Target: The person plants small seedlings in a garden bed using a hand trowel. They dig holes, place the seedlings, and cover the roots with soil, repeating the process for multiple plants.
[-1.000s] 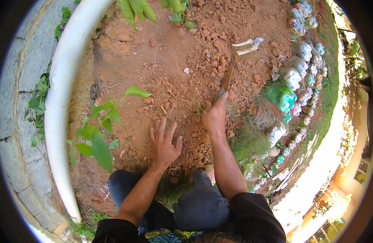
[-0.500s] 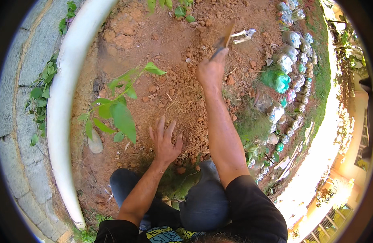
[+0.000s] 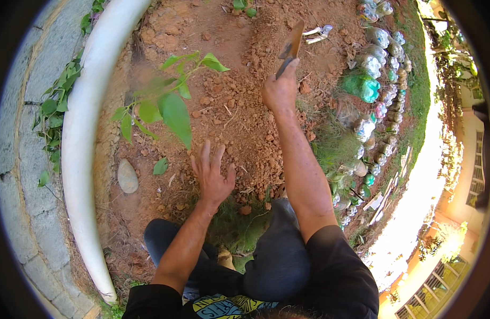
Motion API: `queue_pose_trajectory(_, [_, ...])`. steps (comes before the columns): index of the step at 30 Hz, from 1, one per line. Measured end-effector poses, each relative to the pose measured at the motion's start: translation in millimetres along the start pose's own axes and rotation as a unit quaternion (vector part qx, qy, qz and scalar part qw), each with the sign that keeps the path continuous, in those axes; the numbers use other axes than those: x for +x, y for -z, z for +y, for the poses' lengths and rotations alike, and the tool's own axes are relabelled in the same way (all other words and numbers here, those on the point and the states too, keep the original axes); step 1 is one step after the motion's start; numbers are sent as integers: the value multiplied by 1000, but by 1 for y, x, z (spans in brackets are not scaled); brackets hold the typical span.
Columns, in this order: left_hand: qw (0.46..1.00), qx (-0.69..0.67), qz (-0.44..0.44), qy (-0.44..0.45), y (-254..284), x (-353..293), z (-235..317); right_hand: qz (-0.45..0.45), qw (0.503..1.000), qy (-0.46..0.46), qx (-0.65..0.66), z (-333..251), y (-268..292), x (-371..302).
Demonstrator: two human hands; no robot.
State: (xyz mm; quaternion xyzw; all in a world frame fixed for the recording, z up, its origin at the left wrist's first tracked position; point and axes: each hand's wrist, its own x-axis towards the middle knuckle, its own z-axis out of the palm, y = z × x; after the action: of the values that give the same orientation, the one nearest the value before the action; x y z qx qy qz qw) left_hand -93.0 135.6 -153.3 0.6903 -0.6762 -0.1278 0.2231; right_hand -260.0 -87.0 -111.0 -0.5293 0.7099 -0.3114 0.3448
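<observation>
Showing in the head view, a trowel (image 3: 292, 45) is clasped by the closed right hand (image 3: 280, 91), its blade pointed away over the reddish soil (image 3: 223, 48), near a white-handled tool (image 3: 319, 35). Nothing is held by the left hand (image 3: 213, 178), its fingers spread apart. Soil beyond it is partly screened by a leafy stem (image 3: 174, 114); the soil is flanked by a white pole (image 3: 81, 138) and rows of plastic bottles (image 3: 370, 90)
</observation>
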Motion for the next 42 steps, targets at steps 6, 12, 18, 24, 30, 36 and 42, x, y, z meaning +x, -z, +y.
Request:
queue_pose_trajectory(6, [1000,10,-3,13,-2,9,-16,67,981,132,-122,90,25,-97])
queue_pose_trajectory(12, [998,34,-44,7,-8,19,-16,-132,989,-21,-62,112,-16,-143])
queue_pose_trajectory(18, [997,40,-62,-18,1,28,-12,-109,972,174,-114,70,-13,-122])
queue_pose_trajectory(24, [995,65,-75,-7,16,36,-31,-23,970,75,-232,103,42,-107])
queue_pose_trajectory(30, [993,57,-103,-1,6,38,-35,-85,971,10,-222,122,2,-123])
queue_pose_trajectory(36, [988,34,-133,-70,-34,15,-8,-127,980,40,-151,95,-17,-126])
queue_pose_trajectory(42, [983,30,-168,-66,-40,-5,1,-69,984,143,-81,69,-4,-113])
